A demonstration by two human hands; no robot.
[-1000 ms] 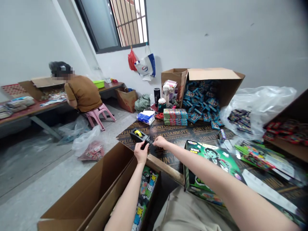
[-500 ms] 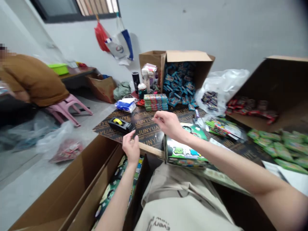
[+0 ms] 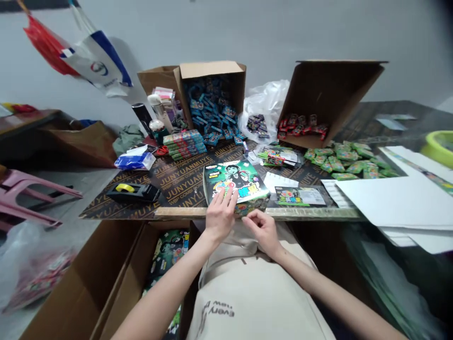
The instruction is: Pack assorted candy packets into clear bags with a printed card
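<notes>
A green and black printed box [image 3: 244, 177] with a cartoon figure on its lid sits at the table's near edge, in front of my body. My left hand [image 3: 221, 216] lies on the lid's near left part, fingers stretched out flat. Just below the box's front face, my right hand [image 3: 264, 231] is closed, with thumb and index finger pinched together close to the lower front edge. Whatever is between those fingertips, if anything, is too small to make out. To the left on the table rests a black tape dispenser [image 3: 133, 192] with a yellow core.
An open carton [image 3: 132, 264] holding similar printed boxes stands below the table at left. At the back are a carton of blue packets [image 3: 212, 108], a clear bag [image 3: 265, 104] and a carton with red packets [image 3: 300, 127]. Green packets [image 3: 347, 158] and white sheets [image 3: 392, 193] lie at right.
My view has turned right. My left hand has moved from beside the tape dispenser onto the box lid. My right hand has come down from above the table to the box's front edge.
</notes>
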